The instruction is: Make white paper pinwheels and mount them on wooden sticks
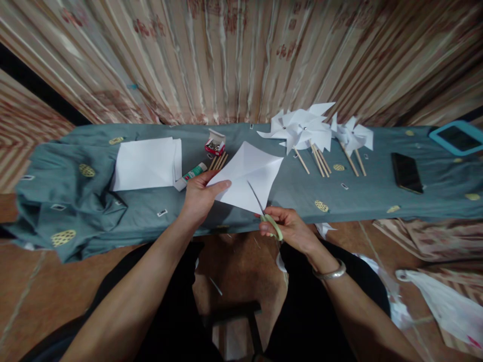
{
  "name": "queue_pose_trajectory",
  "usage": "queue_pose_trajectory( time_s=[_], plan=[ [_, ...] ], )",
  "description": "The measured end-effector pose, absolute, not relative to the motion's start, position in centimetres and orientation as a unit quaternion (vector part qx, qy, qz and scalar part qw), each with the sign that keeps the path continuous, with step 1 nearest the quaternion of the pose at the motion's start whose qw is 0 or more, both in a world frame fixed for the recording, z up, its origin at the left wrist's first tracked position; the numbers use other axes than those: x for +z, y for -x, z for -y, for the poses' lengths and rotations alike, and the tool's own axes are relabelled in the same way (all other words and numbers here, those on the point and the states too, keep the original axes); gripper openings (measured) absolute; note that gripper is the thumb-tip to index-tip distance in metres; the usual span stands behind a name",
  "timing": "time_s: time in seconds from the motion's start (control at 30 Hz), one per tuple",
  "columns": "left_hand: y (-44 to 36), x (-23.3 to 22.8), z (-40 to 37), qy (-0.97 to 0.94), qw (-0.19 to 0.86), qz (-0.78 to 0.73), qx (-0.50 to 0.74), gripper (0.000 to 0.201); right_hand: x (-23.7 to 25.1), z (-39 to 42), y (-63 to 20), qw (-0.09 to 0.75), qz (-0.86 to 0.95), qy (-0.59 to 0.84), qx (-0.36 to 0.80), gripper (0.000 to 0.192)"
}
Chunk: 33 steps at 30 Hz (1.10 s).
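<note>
My left hand [199, 196] grips the left corner of a creased white paper square [249, 173], held above the near edge of a low table covered in grey-green cloth [71, 201]. My right hand [289, 229] holds scissors with green handles [273, 226]. Their blades [254, 195] are inside a cut running in from the paper's lower corner.
On the cloth lie a stack of white sheets [145, 163], a glue stick [190, 176], a small red box of pins [215, 143], loose wooden sticks [219, 161], several finished paper pinwheels [305, 128], a black phone [406, 172] and a blue-cased tablet [456, 137]. A white plastic bag [441, 301] lies on the floor.
</note>
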State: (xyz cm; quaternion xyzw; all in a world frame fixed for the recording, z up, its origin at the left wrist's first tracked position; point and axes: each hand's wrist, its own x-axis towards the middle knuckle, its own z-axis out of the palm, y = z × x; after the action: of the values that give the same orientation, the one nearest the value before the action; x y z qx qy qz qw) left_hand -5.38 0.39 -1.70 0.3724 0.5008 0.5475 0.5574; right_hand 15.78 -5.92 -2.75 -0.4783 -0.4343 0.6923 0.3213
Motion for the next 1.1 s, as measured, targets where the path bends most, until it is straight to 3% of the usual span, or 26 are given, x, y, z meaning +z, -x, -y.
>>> queue_pose_trajectory(
  time_s=[0.4, 0.77, 0.87, 1.0, 1.1],
  plan=[
    [5.4, -1.9, -0.3, -0.376, 0.552, -0.505, 0.547, 0.028, -3.2, 5.9, -15.7, 0.317, 0.414, 0.485, 0.702, 0.048],
    [7.5, -1.9, -1.9, -0.34, 0.518, -0.526, 0.582, 0.035, -0.9, 6.2, -20.2, 0.212, 0.495, 0.457, 0.708, 0.049],
    [7.8, -1.9, -1.8, -0.366, 0.529, -0.539, 0.543, 0.036, -0.4, 6.0, -21.9, 0.306, 0.489, 0.482, 0.659, 0.05],
    [7.0, -2.2, -1.1, -0.464, 0.555, -0.544, 0.424, 0.039, -0.5, 5.4, -21.8, 0.484, 0.48, 0.555, 0.477, 0.05],
    [6.0, -2.4, -0.6, -0.513, 0.575, -0.531, 0.354, 0.037, -0.9, 5.0, -21.0, 0.477, 0.53, 0.566, 0.413, 0.059]
  ],
)
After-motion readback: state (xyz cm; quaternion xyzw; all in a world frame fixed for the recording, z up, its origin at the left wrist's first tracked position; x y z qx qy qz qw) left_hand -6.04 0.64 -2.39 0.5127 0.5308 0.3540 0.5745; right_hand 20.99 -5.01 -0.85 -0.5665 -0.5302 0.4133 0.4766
